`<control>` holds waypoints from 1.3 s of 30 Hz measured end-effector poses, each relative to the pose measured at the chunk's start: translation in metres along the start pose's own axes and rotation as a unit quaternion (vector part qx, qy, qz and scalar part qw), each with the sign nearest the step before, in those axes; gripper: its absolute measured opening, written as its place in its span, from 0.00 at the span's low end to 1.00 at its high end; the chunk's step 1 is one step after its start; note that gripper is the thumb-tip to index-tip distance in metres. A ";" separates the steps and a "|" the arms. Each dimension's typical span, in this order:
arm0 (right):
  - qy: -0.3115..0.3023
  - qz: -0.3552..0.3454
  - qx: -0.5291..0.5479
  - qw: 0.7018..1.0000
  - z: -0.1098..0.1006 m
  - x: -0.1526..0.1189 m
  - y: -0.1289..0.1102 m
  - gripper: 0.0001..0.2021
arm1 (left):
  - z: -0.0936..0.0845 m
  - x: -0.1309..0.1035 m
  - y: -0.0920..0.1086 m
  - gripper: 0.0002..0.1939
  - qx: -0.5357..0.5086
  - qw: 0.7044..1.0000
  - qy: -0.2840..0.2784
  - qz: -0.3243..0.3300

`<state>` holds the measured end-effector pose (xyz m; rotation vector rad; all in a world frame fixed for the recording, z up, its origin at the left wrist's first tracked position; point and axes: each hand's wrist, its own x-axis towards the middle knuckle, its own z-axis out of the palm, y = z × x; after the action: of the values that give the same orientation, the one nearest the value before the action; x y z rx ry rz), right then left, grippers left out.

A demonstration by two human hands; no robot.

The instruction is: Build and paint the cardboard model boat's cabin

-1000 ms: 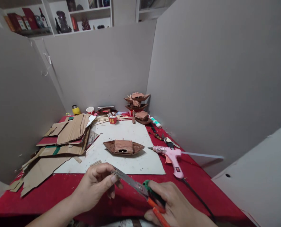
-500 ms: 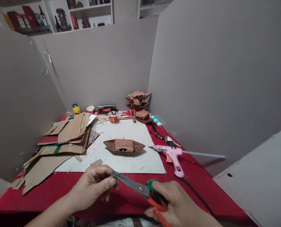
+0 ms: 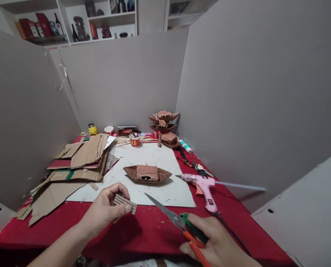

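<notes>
A small ribbed cardboard piece (image 3: 125,203) is pinched between the thumb and fingers of my left hand (image 3: 107,210), over the table's front part. My right hand (image 3: 210,237) grips the scissors (image 3: 172,217) by their orange and green handles. The blades look closed and point up and left, apart from the cardboard. Beyond both hands, a brown model boat (image 3: 147,173) with a roofed cabin rests on the white sheet (image 3: 165,196).
Torn cardboard (image 3: 84,155) is piled at the left. A pink glue gun (image 3: 204,185) lies at the right with its cable running forward. Sticks, a red cup (image 3: 134,140) and stacked model boats (image 3: 164,122) stand at the back. Grey panels enclose the table.
My left hand has moved slightly left, and the cardboard piece now shows its ribbed face. The scissors have drawn away to the right from my left fingers. The ribbed piece near the sheet's front edge no longer shows there.
</notes>
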<state>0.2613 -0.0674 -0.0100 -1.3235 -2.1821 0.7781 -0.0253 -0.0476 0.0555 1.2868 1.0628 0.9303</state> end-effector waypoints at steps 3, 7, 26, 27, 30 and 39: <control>0.011 0.021 0.012 1.000 -0.001 0.000 0.005 0.20 | 0.000 0.002 0.001 0.15 -0.040 0.999 0.017 0.007; 0.010 0.031 0.012 0.999 0.001 0.002 0.005 0.20 | 0.002 0.003 0.002 0.11 -0.089 0.996 0.026 0.002; -0.064 0.020 -0.034 0.997 -0.005 0.013 -0.020 0.14 | 0.019 0.002 -0.003 0.06 -0.075 0.987 -0.119 -0.082; -0.065 0.022 -0.034 0.997 -0.006 0.013 -0.021 0.14 | 0.019 0.001 -0.002 0.06 -0.072 0.985 -0.129 -0.085; -0.077 0.027 -0.020 0.996 -0.007 0.013 -0.024 0.15 | 0.021 0.000 -0.001 0.07 -0.063 0.983 -0.144 -0.091; -0.088 0.006 -0.023 0.996 -0.008 0.010 -0.025 0.16 | 0.022 0.000 -0.002 0.04 -0.027 0.976 -0.185 -0.108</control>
<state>0.2464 -0.0656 0.0139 -1.3371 -2.3426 0.8854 -0.0042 -0.0535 0.0529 1.2144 0.8563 0.5256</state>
